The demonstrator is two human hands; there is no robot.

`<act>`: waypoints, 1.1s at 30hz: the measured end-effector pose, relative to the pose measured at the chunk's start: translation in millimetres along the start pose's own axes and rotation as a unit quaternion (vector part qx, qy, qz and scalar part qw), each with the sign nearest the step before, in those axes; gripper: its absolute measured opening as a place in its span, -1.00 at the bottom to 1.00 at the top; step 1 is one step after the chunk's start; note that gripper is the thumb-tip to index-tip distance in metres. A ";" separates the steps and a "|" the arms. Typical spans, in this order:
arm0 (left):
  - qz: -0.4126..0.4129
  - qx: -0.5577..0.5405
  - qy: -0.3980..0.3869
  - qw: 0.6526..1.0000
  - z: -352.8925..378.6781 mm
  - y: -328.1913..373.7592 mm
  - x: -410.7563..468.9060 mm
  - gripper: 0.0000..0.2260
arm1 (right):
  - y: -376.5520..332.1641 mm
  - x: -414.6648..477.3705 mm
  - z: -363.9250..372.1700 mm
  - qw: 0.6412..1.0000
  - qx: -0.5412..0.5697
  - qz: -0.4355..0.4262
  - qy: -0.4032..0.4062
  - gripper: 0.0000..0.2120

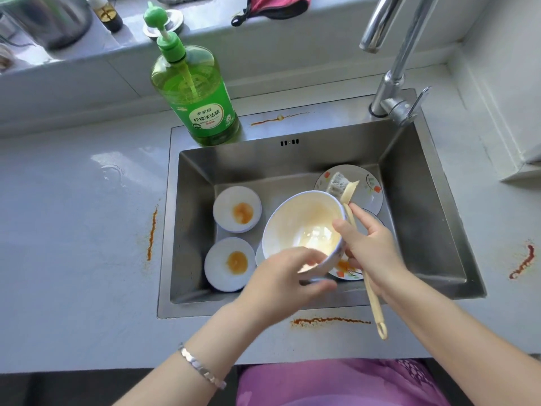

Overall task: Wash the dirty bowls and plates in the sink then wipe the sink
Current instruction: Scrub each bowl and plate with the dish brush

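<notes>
Head view: your left hand (281, 276) grips the bowl (301, 227) over the sink (415, 200); your right hand (371, 247) clasps the brush (369, 285).

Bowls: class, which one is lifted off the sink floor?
The large bowl, gripped by the left hand; both small stained bowls sit on the bottom.

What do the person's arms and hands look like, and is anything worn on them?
Both forearms are bare, with no sleeves or gloves. The left hand has a silver bracelet of flat links on its wrist. The right hand shows no ring, watch or band.
</notes>
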State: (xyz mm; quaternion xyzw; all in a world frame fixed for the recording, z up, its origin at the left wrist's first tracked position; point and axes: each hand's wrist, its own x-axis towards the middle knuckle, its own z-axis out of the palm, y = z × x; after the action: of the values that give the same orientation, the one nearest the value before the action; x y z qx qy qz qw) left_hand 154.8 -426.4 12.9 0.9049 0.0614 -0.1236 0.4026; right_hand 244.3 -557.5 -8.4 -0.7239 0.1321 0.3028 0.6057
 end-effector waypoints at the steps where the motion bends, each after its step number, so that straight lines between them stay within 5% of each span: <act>1: 0.006 0.028 0.013 1.000 3.9 4.1 0.2 -0.87 | -1.7 0.8 2.2 1.000 -0.010 -0.006 0.004 -0.50; 4: -0.058 0.020 0.086 0.994 4.5 1.4 8.2 -0.81 | -9.7 0.9 3.6 0.999 -0.012 -0.028 -0.019 -0.47; 8: -0.177 -0.234 0.110 0.950 -18.9 -6.4 17.9 -0.84 | -18.5 3.1 -17.1 0.984 -0.138 -0.105 -0.027 -0.68; 12: -0.198 -0.273 0.083 0.938 -34.2 -7.9 17.5 -0.84 | -17.6 -20.2 -29.6 0.895 -0.342 -0.260 -0.119 -0.65; 15: -0.188 -0.272 0.062 0.942 -38.8 -12.8 13.7 -0.75 | -20.3 -30.6 -30.3 0.839 -0.422 -0.299 -0.170 -0.66; 19: -0.176 -0.284 0.054 0.941 -45.8 -16.4 11.3 -0.78 | -34.5 -4.4 -35.6 0.900 -0.370 -0.211 -0.096 -0.68; 23: -0.160 -0.275 0.057 0.946 -54.7 -17.9 4.9 -0.76 | -24.4 -33.3 -31.8 0.856 -0.389 -0.294 -0.173 -0.61; 27: -0.151 -0.291 0.038 0.944 -57.9 -16.6 3.2 -0.77 | -26.6 -9.6 -36.4 0.900 -0.344 -0.236 -0.124 -0.59; 33: -0.136 -0.313 0.048 0.939 -61.2 -15.2 1.7 -0.78 | -34.4 -24.5 -31.3 0.886 -0.349 -0.267 -0.149 -0.61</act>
State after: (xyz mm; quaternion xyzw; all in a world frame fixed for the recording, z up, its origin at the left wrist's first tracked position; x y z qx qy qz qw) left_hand 164.0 -370.7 41.0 0.7208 0.2388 -0.1084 0.6416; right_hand 253.0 -583.8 36.3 -0.8426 -0.2728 0.2605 0.3844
